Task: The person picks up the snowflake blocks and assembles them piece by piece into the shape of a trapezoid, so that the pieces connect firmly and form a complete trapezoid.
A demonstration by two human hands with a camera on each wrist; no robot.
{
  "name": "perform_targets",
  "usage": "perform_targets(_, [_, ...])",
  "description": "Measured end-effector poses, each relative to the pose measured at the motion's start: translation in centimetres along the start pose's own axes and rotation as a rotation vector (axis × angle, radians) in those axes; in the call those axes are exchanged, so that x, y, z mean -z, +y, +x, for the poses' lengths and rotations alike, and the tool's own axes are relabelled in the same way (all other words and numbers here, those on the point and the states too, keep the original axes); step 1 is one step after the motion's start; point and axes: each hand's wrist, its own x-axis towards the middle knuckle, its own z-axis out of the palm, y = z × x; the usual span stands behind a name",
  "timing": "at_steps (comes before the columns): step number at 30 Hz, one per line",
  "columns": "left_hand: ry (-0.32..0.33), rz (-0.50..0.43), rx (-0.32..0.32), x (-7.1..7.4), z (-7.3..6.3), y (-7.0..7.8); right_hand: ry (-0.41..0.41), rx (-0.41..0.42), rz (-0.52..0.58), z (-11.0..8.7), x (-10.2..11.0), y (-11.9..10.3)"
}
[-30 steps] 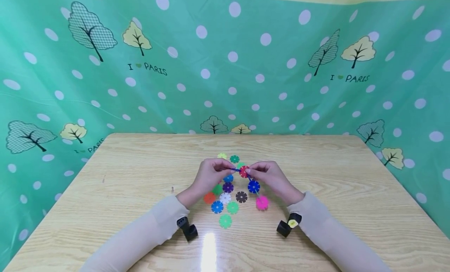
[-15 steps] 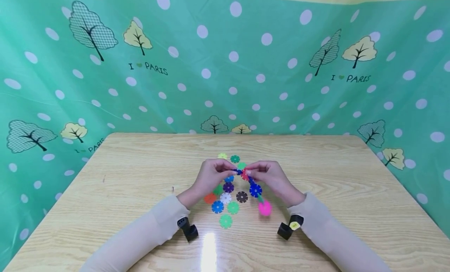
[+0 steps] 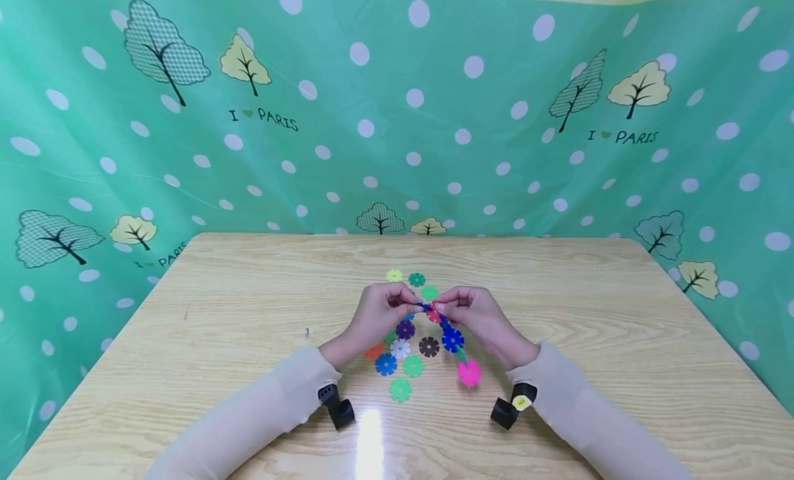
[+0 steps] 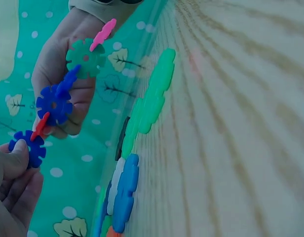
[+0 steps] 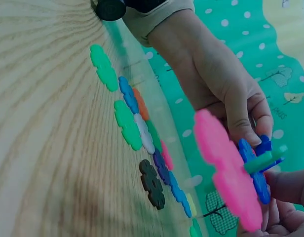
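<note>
My left hand (image 3: 383, 316) pinches a blue notched plastic disc (image 4: 35, 152) between thumb and fingers. Its edge meets a red disc (image 4: 40, 126) at the end of a chain of interlocking discs. My right hand (image 3: 482, 321) grips this chain near the red disc, fingertips by a second blue disc (image 4: 54, 105). Further along the chain come another blue disc (image 3: 453, 340), a green disc (image 4: 84, 59) and a pink disc (image 3: 469, 372), which hangs lowest. Both hands are close together over the table, fingertips almost meeting.
Loose discs lie flat below the hands on the wooden table (image 3: 248, 294): several green ones, a white disc (image 3: 400, 348), a black disc (image 3: 429, 347), a purple disc (image 3: 405, 329), a blue disc (image 3: 386, 364), an orange disc (image 3: 373, 351) and a yellow disc (image 3: 394, 276). A green curtain (image 3: 397, 142) hangs behind.
The chain has swung so its pink end sits lower and slightly further right. The red disc has tilted, and my left hand has edged right with its blue disc.
</note>
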Motion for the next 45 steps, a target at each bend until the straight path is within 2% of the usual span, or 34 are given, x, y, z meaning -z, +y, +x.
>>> perform_targets(2, [-0.009, -0.027, 0.024, 0.0, 0.2, -1.0, -0.008, -0.002, 0.0, 0.0, 0.1, 0.1])
perform_targets(5, [-0.036, -0.054, 0.074, 0.4, 0.4, -1.5, -0.026, -0.006, -0.014, 0.2, 0.3, 0.3])
perform_targets(10, [-0.108, -0.07, 0.198, 1.3, 0.4, -1.8, -0.037, -0.013, -0.051, 0.5, 0.6, 0.6])
perform_targets(13, [-0.13, -0.088, 0.282, 2.1, 0.4, -2.1, -0.034, -0.01, -0.078, 0.5, 0.7, 0.6])
perform_targets(16, [-0.133, -0.074, 0.349, 3.2, 0.3, -2.7, -0.03, -0.012, -0.098, 0.5, 0.7, 0.5])
perform_targets(19, [-0.154, -0.026, 0.39, 4.3, 0.2, -3.5, -0.03, -0.02, -0.106, 0.5, 0.8, 0.5])
perform_targets(26, [-0.274, 0.085, 0.413, 5.6, 0.0, -5.0, -0.025, -0.028, -0.119, 0.4, 0.9, 0.5])
perform_targets(32, [-0.359, 0.15, 0.356, 5.9, 0.1, -5.3, -0.03, -0.034, -0.138, 0.4, 0.9, 0.5])
perform_targets(36, [-0.369, 0.198, 0.323, 6.0, 0.2, -5.6, -0.034, -0.041, -0.135, 0.4, 0.9, 0.4])
perform_targets(45, [-0.345, 0.269, 0.31, 5.9, 0.3, -5.3, -0.048, -0.047, -0.136, 0.2, 0.8, 0.1])
